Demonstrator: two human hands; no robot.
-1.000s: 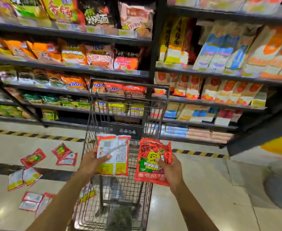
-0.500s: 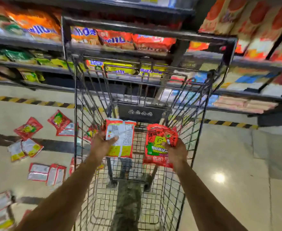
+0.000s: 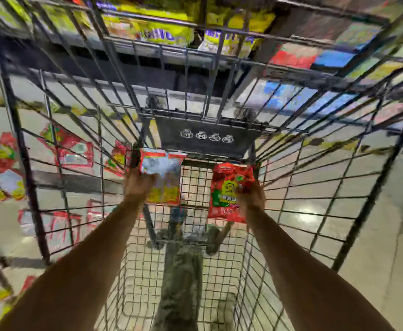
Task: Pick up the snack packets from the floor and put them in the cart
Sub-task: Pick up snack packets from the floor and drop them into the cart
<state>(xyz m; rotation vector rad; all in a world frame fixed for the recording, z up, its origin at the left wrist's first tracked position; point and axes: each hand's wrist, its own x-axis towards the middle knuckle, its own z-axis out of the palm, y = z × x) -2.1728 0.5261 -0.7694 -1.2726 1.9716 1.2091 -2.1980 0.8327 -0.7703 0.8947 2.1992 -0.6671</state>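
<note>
Low inside the cart (image 3: pixel 205 137), the left grip (image 3: pixel 139 185) is pinching a white-backed packet (image 3: pixel 163 177) and the right grip (image 3: pixel 250 197) is pinching a red packet (image 3: pixel 229 194) by their edges, both looking light, thin, crinkly and probably slippery, while more packets (image 3: pixel 75 151) are lying on the floor (image 3: pixel 374 235).

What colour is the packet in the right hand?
Packet: mostly red, with green and yellow print. Head view shows it.

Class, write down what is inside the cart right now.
Inside the cart, the left hand holds a white-backed packet and the right hand a red packet. No packet shows on the mesh floor; the arms cover part.
</note>
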